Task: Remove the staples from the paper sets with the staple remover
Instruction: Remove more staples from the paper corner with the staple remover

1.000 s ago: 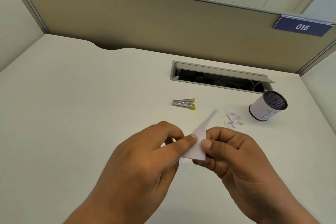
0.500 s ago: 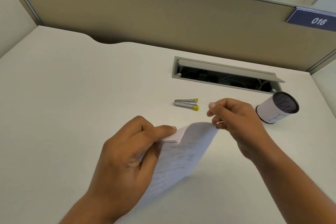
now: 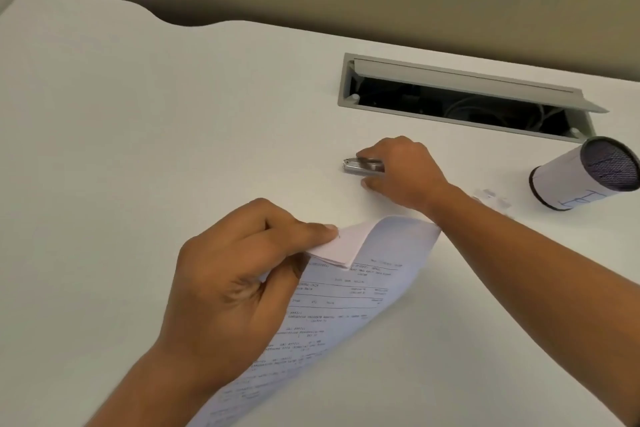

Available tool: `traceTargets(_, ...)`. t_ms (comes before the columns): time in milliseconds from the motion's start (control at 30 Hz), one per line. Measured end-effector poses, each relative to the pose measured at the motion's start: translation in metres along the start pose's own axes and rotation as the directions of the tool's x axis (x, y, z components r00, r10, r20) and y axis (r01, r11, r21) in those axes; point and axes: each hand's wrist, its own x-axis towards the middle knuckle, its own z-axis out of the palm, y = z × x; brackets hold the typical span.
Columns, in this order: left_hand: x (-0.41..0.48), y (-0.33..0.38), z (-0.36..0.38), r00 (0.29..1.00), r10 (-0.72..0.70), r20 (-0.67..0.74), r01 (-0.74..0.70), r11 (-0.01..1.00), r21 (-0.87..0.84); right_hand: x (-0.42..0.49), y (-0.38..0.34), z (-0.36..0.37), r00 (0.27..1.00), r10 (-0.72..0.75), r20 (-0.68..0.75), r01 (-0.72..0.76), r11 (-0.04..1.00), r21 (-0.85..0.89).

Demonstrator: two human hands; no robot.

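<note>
My left hand (image 3: pixel 239 281) pinches the folded-over top corner of a printed paper set (image 3: pixel 346 305), which curls up off the white desk (image 3: pixel 138 149). A small staple shows at the corner by my thumb tip. Farther back, my right hand (image 3: pixel 405 173) lies over the metal staple remover (image 3: pixel 362 165) on the desk, fingers curled round its rear half. Only the silver front jaws stick out to the left; the yellow ends are hidden under the hand.
An open cable hatch (image 3: pixel 464 97) is sunk into the desk behind the hands. A white cup with a black mesh top (image 3: pixel 585 173) lies tipped at the right, with small paper scraps (image 3: pixel 491 198) beside it. A beige partition wall runs along the back.
My right hand let go of the paper and moved back to the staple remover, closing on it. The paper unfolded and hangs from my left hand alone. The camera moved closer.
</note>
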Motion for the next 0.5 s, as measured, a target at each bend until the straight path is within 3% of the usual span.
traceTargets(133, 0.006, 0.002, -0.004, 0.998, 0.048, 0.037, -0.049, 0.998, 0.025, 0.004, 0.006, 0.006, 0.998, -0.064, -0.01, 0.063, 0.996, -0.055)
traceTargets(233, 0.007, 0.004, -0.007, 0.997, 0.08, 0.002, -0.08, 0.997, 0.013, 0.001, 0.007, -0.007, 0.999, 0.036, -0.035, -0.029, 0.984, 0.176)
traceTargets(300, 0.006, 0.007, -0.011, 0.994, 0.11, -0.01, -0.11, 0.994, -0.021, -0.007, 0.004, -0.03, 0.984, 0.157, -0.083, -0.11, 0.905, 0.411)
traceTargets(400, 0.003, 0.013, -0.019, 0.988, 0.157, 0.006, -0.156, 0.987, -0.048, -0.038, -0.012, -0.076, 0.942, 0.329, -0.062, -0.143, 0.564, 0.814)
traceTargets(500, -0.002, 0.022, -0.029, 0.982, 0.186, 0.024, -0.186, 0.983, -0.009, -0.087, -0.033, -0.117, 0.913, 0.403, 0.065, -0.142, 0.164, 0.976)
